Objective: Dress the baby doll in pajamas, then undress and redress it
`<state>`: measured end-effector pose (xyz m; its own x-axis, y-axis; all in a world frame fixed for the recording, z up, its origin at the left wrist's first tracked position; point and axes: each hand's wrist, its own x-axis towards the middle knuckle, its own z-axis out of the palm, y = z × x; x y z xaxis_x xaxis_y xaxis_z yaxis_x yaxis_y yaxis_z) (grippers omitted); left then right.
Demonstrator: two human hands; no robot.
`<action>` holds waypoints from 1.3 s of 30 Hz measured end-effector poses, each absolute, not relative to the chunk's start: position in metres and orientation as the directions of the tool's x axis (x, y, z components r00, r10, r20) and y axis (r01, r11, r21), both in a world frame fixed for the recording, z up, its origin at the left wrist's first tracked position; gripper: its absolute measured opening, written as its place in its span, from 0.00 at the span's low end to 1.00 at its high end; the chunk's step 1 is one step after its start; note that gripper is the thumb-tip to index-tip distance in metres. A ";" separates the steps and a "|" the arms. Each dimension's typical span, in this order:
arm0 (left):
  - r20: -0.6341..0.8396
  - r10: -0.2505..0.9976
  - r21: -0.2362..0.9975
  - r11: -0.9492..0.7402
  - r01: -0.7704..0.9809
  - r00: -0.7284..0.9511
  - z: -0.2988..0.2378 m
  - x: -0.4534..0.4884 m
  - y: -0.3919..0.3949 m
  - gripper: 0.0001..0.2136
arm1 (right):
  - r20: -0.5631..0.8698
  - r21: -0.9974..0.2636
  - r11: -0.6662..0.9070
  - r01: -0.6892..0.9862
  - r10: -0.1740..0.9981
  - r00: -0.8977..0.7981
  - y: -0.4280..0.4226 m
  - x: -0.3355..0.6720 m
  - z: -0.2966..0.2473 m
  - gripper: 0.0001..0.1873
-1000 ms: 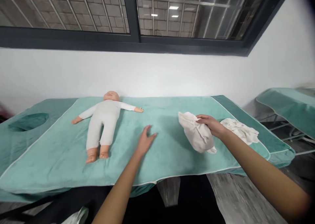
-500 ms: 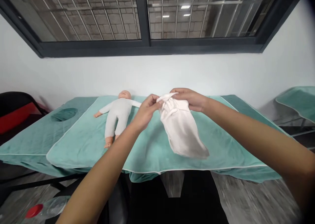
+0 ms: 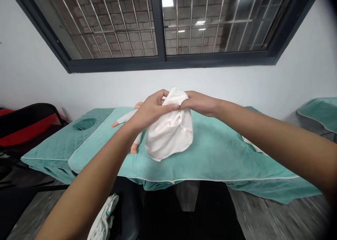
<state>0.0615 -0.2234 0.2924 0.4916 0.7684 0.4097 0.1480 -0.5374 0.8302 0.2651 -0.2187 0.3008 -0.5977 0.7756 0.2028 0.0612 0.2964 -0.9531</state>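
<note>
Both hands hold a small white cloth garment (image 3: 170,138) in the air over the treatment bed, its gathered top up and its loose part hanging down; its exact kind cannot be made out. My left hand (image 3: 154,110) is closed on its upper left side, thumb across the front. At the upper right edge, my right hand (image 3: 201,103) pinches the fabric, the two hands nearly meeting. Behind my left hand and the garment lies a baby doll (image 3: 126,117) in a pale suit, on its back and mostly hidden; parts of its head, one arm and a foot show.
A green cover (image 3: 216,155) drapes the bed, with a face hole (image 3: 84,124) at left. White fabric (image 3: 254,145) lies partly behind my right forearm. Patterned cloth (image 3: 105,215) sits low at left, near a black-and-red chair (image 3: 34,124). A barred window (image 3: 160,59) is ahead.
The garment has moved left and turned, now hanging in front of the doll. My hands have come closer together. The view has shifted; white fabric at right and patterned cloth below now show.
</note>
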 end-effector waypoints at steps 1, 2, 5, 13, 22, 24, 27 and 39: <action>0.366 0.759 0.812 -0.543 0.213 0.539 0.294 0.056 -0.226 0.16 | 0.234 -0.954 0.300 0.025 0.790 -0.566 -0.222 0.266 0.306 0.14; 0.325 0.754 0.788 -0.550 0.278 0.570 0.295 0.050 -0.227 0.16 | 0.249 -0.955 0.296 -0.001 0.801 -0.545 -0.226 0.267 0.311 0.13; 0.341 0.802 0.724 -0.557 0.407 0.491 0.288 0.038 -0.217 0.11 | 0.231 -0.960 0.279 0.012 0.821 -0.522 -0.234 0.276 0.323 0.13; 0.483 0.865 0.771 -0.494 0.402 0.138 0.233 0.039 -0.172 0.05 | 0.068 -0.925 0.224 0.307 0.892 -0.446 -0.228 0.356 0.301 0.17; 0.486 0.737 0.425 -0.669 0.609 0.470 0.231 0.107 -0.188 0.07 | 0.189 -0.744 0.482 0.463 0.816 -0.547 -0.207 0.310 0.233 0.24; 0.488 0.723 0.363 -0.678 0.639 0.489 0.232 0.111 -0.187 0.08 | 0.262 -0.615 0.557 0.558 0.812 -0.522 -0.201 0.289 0.226 0.16; 0.488 0.711 0.248 -0.670 0.700 0.507 0.233 0.100 -0.179 0.09 | 0.403 -0.436 0.591 0.678 0.802 -0.441 -0.193 0.281 0.222 0.11; 0.470 0.829 0.520 -0.538 0.663 0.304 0.211 0.060 -0.153 0.09 | 0.448 -0.344 0.477 0.809 0.840 -0.305 -0.191 0.322 0.203 0.18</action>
<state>0.0602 -0.1530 0.2105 0.3038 0.8290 0.4696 0.6633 -0.5379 0.5203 0.3220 -0.1912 0.2033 -0.3054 0.8403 0.4480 0.8086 0.4773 -0.3440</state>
